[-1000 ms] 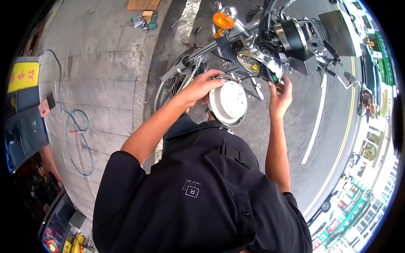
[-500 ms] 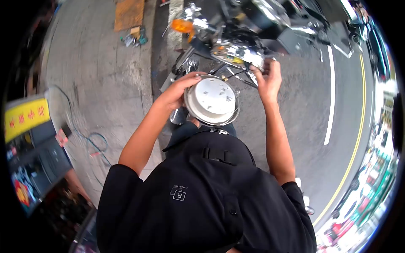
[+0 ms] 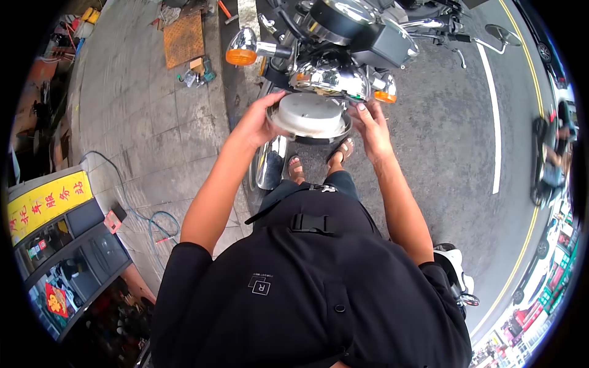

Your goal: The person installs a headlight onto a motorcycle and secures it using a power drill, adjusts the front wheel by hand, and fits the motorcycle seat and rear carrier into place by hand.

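Note:
My left hand (image 3: 261, 122) grips the left rim of a round, pale headlight unit (image 3: 310, 115), its whitish back facing up. Its right side is beside my right hand (image 3: 370, 122), whose fingers are bent near the rim and the edge of the chrome headlight housing (image 3: 331, 76); whether they hold either is hard to see. The housing is on the front of a motorcycle, just beyond the unit, between two orange turn signals (image 3: 241, 56). What lies between unit and housing is mostly hidden.
Tools with a small box (image 3: 196, 65) lie on the pavement near a rusty plate (image 3: 184, 40). A blue hose (image 3: 161, 216) curls at the left. A white scooter (image 3: 457, 270) stands behind at the right. A rider on a motorbike (image 3: 549, 162) is on the road.
The headlight unit has moved up against the front of the housing and tilted. Both hands moved with it, my right hand lower and nearer the unit. The view has turned toward the motorcycle's front.

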Available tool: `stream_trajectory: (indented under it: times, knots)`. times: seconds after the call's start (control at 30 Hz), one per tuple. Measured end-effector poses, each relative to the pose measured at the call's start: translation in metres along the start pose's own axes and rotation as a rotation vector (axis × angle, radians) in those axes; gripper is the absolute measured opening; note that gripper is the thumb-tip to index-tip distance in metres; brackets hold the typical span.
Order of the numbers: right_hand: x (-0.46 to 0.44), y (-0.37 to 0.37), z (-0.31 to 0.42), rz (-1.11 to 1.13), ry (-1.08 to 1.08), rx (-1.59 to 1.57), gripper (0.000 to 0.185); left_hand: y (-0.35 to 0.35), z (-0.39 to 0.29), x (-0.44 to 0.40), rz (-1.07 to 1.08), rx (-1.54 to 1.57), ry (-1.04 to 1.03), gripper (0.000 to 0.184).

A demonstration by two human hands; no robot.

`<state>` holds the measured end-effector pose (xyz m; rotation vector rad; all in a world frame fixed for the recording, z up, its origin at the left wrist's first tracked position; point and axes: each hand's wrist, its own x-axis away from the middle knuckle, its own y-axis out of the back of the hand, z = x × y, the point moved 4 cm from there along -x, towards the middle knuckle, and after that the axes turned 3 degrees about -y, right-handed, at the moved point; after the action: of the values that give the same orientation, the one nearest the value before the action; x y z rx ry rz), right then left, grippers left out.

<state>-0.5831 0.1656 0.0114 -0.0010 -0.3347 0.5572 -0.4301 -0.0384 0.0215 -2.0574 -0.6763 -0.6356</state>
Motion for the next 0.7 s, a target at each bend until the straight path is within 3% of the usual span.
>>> stream_trajectory:
  times: [0.07, 0.17, 0.23, 0.33, 0.4, 0.7]
  knots:
    - [0.011, -0.021, -0.012, 0.159, -0.217, -0.497, 0.045, -0.008, 0.003, -0.004, -0.023, 0.01, 0.007, 0.04]
    - [0.013, -0.04, -0.018, 0.086, -0.27, -0.677, 0.04, 0.0, 0.01, -0.023, 0.057, 0.041, 0.005, 0.043]
    - [0.009, -0.039, -0.025, 0.073, -0.309, -0.669, 0.039, -0.009, 0.012, -0.022, 0.137, 0.052, -0.003, 0.044]
    - [0.014, -0.04, -0.025, 0.073, -0.345, -0.673, 0.038, -0.018, 0.015, -0.013, 0.051, 0.1, -0.108, 0.047]
    - [0.017, -0.043, -0.02, 0.095, -0.34, -0.682, 0.038, -0.023, 0.014, -0.011, 0.125, 0.139, -0.159, 0.056]
    - [0.028, -0.037, -0.039, -0.032, -0.42, -0.78, 0.034, -0.022, 0.041, -0.003, 0.085, 0.14, -0.224, 0.058]
